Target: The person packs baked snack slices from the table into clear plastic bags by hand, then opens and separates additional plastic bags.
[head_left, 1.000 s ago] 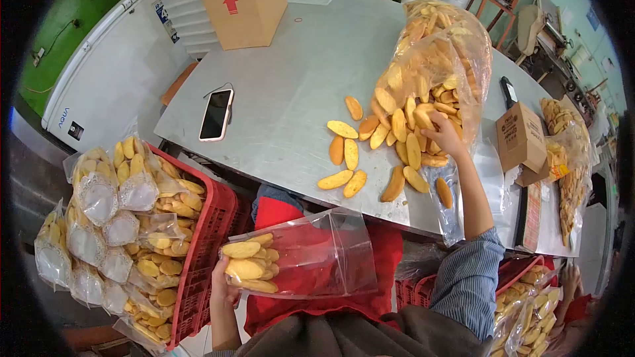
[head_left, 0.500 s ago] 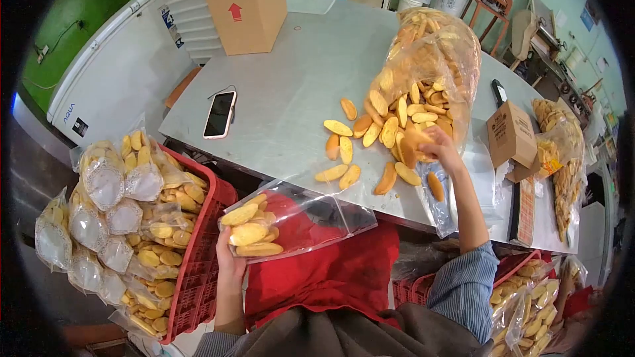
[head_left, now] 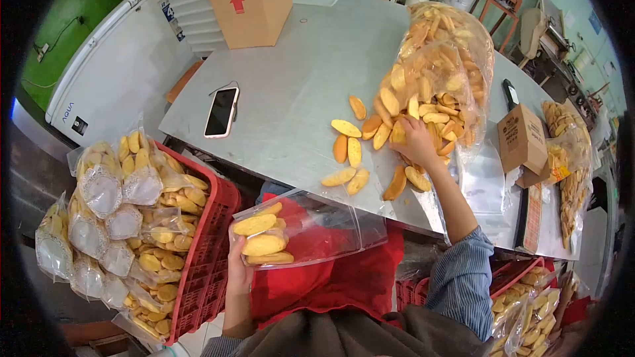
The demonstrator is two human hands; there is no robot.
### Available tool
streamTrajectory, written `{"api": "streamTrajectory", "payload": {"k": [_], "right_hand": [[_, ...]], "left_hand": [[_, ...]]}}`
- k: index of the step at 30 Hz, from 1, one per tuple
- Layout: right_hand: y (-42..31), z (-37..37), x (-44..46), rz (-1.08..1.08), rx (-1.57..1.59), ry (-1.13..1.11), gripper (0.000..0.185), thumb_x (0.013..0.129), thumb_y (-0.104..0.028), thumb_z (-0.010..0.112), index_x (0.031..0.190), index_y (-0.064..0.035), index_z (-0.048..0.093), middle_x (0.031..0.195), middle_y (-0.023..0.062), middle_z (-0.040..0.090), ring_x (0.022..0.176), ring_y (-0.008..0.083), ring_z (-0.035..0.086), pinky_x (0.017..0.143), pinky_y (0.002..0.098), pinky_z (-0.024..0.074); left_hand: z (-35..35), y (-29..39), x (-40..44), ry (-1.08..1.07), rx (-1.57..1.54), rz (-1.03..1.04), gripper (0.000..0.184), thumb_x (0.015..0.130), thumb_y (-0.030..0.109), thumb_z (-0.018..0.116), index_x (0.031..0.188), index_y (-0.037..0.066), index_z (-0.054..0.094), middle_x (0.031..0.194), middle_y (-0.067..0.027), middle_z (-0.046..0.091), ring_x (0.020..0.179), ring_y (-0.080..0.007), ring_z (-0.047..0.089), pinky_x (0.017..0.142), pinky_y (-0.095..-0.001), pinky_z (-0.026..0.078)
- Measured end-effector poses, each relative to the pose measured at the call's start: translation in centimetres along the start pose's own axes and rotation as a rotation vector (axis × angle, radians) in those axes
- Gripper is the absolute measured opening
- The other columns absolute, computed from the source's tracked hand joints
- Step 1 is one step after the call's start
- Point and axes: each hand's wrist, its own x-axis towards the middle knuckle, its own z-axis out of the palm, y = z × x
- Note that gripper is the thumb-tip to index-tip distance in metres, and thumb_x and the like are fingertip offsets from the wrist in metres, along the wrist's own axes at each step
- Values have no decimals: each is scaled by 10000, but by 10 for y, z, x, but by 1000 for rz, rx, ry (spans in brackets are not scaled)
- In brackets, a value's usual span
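Observation:
My left hand (head_left: 238, 270) grips the lower left end of a clear plastic bag (head_left: 331, 228), which lies tilted over my lap at the table edge. Several toasted bread slices (head_left: 264, 245) sit inside it, at the end near my fingers. My right hand (head_left: 418, 143) reaches into the loose slices at the mouth of a large clear sack (head_left: 456, 59), fingers closed around bread slices (head_left: 397, 133); how many is hidden. Other loose slices (head_left: 354, 152) are scattered on the table to the left of this hand.
A phone (head_left: 221, 112) and a cardboard box (head_left: 248, 6) stand on the metal table (head_left: 297, 79). To the left, a red crate (head_left: 205, 251) holds several filled bags (head_left: 99, 192). A small carton (head_left: 519, 137) and another sack (head_left: 574, 172) are at right.
My right hand has moved left and slightly up, deeper among the loose slices. My left hand with the bag has shifted slightly right and down in view.

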Motion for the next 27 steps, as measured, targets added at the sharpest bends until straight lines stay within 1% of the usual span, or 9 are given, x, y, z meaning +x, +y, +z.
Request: {"api": "streamTrajectory", "payload": {"k": [6, 10, 14, 17, 20, 22, 24, 25, 27], "right_hand": [[-1, 13, 13, 1, 115, 40, 400, 764, 22, 530, 1159, -40, 508, 1086, 188, 512, 981, 363, 534, 810, 407, 463], [-7, -21, 17, 59, 257, 321, 405, 783, 12, 523, 1174, -93, 520, 892, 136, 578, 891, 302, 570, 699, 394, 480], [23, -26, -3, -58, -267, 149, 360, 772, 12, 547, 1114, -98, 558, 908, 106, 583, 801, 317, 549, 642, 384, 472], [12, -40, -15, -134, -202, 232, 273, 770, 7, 588, 1034, -61, 570, 864, 61, 589, 739, 249, 547, 624, 359, 468], [-27, -58, -33, 344, 818, 3, 200, 784, -24, 631, 977, -38, 583, 845, 7, 584, 730, 135, 539, 635, 304, 458], [-67, -82, -47, 523, 967, -510, 193, 800, -75, 658, 977, -31, 595, 829, -15, 585, 721, 68, 538, 633, 235, 451], [-101, -75, -60, 250, 957, -754, 274, 774, -30, 672, 1038, -33, 599, 897, 9, 610, 820, 80, 564, 687, 221, 453], [-114, -67, -70, 191, 1027, -828, 301, 791, -42, 663, 1084, -39, 596, 897, 8, 623, 741, 73, 576, 632, 195, 448], [-140, -64, -81, 364, 1206, -947, 287, 828, -107, 644, 1105, -48, 598, 900, 4, 621, 687, 57, 555, 593, 194, 453]], "left_hand": [[-7, -3, 0, 5, 50, 1, 484, 906, 314, 472, 1291, 33, 389, 1243, -93, 505, 1141, -218, 494, 975, -360, 383], [1, 5, -2, 28, 26, -51, 485, 905, 322, 470, 1285, 29, 399, 1246, -91, 503, 1138, -212, 496, 979, -352, 377], [-3, 2, 0, 37, -36, -70, 477, 894, 264, 480, 1307, 55, 367, 1261, -100, 478, 1153, -223, 478, 976, -357, 379], [-9, 2, 3, 35, -67, -43, 464, 900, 321, 460, 1261, 30, 428, 1230, -112, 515, 1128, -240, 503, 960, -381, 396], [-16, 4, 7, 31, -186, -84, 443, 898, 314, 462, 1244, 39, 447, 1237, -119, 513, 1114, -246, 514, 955, -389, 405], [-20, 8, 3, 24, -223, -119, 423, 897, 284, 468, 1246, 46, 442, 1229, -111, 515, 1116, -236, 511, 961, -379, 398], [-15, 14, 4, 2, -205, -140, 403, 896, 231, 474, 1255, 55, 426, 1211, -93, 518, 1126, -218, 498, 975, -357, 379], [-14, 14, 4, -9, -174, -168, 399, 895, 227, 479, 1253, 59, 427, 1205, -87, 519, 1124, -212, 497, 973, -351, 379], [-12, 16, 5, -50, -109, -217, 391, 891, 218, 490, 1247, 68, 429, 1193, -76, 521, 1120, -201, 496, 969, -339, 378]]}}
